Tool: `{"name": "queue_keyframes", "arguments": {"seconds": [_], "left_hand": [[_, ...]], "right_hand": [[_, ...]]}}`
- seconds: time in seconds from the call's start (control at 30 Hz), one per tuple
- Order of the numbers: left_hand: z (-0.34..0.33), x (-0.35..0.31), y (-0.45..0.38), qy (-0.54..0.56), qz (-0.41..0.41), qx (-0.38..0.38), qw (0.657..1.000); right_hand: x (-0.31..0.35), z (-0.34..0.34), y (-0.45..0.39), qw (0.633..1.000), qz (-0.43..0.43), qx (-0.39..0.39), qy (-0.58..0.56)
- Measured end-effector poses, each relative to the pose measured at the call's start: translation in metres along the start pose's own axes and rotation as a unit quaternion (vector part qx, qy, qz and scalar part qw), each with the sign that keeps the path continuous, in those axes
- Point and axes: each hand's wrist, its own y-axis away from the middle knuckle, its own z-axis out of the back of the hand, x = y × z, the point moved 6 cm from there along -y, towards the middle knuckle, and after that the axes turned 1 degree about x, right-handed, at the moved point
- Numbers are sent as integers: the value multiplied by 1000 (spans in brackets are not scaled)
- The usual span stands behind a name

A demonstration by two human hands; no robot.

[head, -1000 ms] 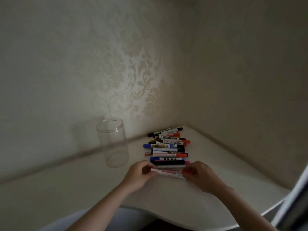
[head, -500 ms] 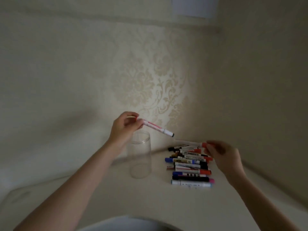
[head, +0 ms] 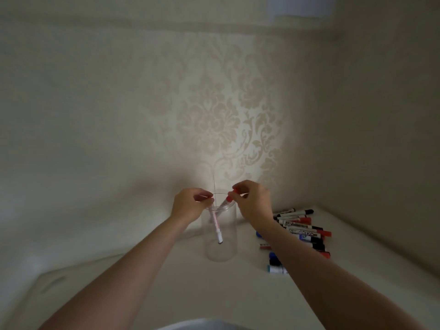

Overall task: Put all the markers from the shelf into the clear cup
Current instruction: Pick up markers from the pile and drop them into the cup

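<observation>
The clear cup (head: 227, 252) stands upright on the white corner shelf (head: 190, 294). My left hand (head: 189, 207) is over its left rim and pinches the upper end of a white marker (head: 216, 227), which slants down inside the cup with its dark tip near the bottom. My right hand (head: 253, 204) is over the right rim. It pinches the red-capped end of a second marker (head: 228, 200), whose body dips just inside the rim. A pile of several markers (head: 303, 232) lies on the shelf to the right, partly hidden by my right forearm.
Patterned walls meet in a corner behind the cup and close in on the shelf at the back and right. The shelf's curved front edge runs along the bottom left. A white sheet (head: 302, 5) hangs high on the wall.
Both hands moved from the pile to the cup, each with a marker. The left marker went from above the rim down inside the cup. The right marker now enters the rim.
</observation>
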Motion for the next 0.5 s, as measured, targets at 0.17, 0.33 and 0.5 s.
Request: {"name": "queue_keyframes", "arguments": {"seconds": [0.17,0.33,0.5], "left_hand": [[9,-15,6,21,-28,-40,999],[-42,-58,51,76,-154,116,978],[-154,-28,92,-102,-155,304,934]], "right_hand": [[-7,-9,-2,998,14,49,29],[-67,60,25,995,6,63,81],[-160,125,83,972,-56,110,198]]}}
